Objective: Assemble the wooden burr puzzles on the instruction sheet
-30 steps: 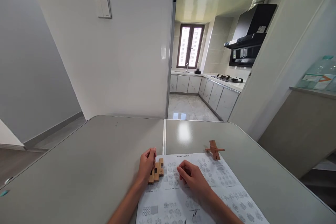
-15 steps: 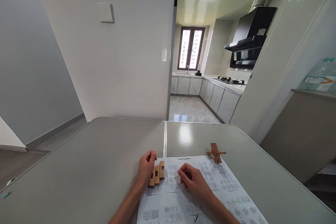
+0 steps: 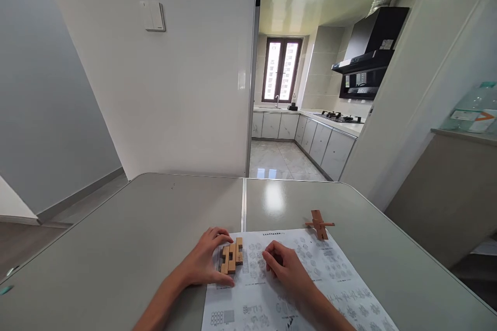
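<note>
Three notched wooden puzzle pieces (image 3: 232, 258) lie side by side on the left edge of a printed instruction sheet (image 3: 248, 289). My left hand (image 3: 209, 258) is open around their left side, thumb at the near end and fingers at the far end; whether it touches them I cannot tell. Over the middle of the sheet rests my right hand (image 3: 285, 266), its fingers curled together. What they hold, if anything, is hidden. A reddish-brown wooden cross-shaped assembly (image 3: 319, 224) stands at the sheet's far right corner.
The grey table (image 3: 155, 227) has a metal seam (image 3: 244, 207) running down its middle. A wall with a light switch (image 3: 152, 16) rises behind its left half. Beyond a doorway is a kitchen with a stove (image 3: 337, 117). A large clear bottle (image 3: 476, 108) stands on a ledge at right.
My left hand has moved left and opened, its thumb and fingers now spread about the wooden pieces. The left piece shows more clearly. My right hand stays in place.
</note>
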A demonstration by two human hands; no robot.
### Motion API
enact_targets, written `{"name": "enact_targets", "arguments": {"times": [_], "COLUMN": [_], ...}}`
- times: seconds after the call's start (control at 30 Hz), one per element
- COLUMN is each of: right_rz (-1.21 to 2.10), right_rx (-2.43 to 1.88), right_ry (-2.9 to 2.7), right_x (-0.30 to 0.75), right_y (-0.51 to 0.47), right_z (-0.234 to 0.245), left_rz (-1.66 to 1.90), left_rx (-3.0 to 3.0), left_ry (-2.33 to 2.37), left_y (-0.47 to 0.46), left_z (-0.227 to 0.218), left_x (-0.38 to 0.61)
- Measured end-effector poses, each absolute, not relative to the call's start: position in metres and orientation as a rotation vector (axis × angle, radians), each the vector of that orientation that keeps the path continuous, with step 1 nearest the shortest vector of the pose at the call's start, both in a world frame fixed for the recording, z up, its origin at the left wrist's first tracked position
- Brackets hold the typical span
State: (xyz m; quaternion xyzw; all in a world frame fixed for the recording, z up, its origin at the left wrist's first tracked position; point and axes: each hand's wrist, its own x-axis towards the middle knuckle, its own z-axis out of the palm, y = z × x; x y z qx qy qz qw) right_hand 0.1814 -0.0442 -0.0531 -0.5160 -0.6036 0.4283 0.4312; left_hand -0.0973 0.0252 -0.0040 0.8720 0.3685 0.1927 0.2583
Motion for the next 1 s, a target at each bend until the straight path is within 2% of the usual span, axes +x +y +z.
{"name": "enact_targets", "arguments": {"times": [0.6,1.0], "right_rz": [1.083,1.101], "right_rx": [-1.286,-1.175], "right_ry": [-1.501,-1.522], "right_x": [0.182,0.168], "right_y": [-0.047,-0.055], "right_z": [-0.051,-0.046], "left_rz": [0.593,0.873], "left_rx": [2.332,2.465], "left_ry": [1.046,0.959], "left_y": [0.020,-0.004], "left_z": [-0.007,-0.011], "left_x": [-0.086,-0.058]}}
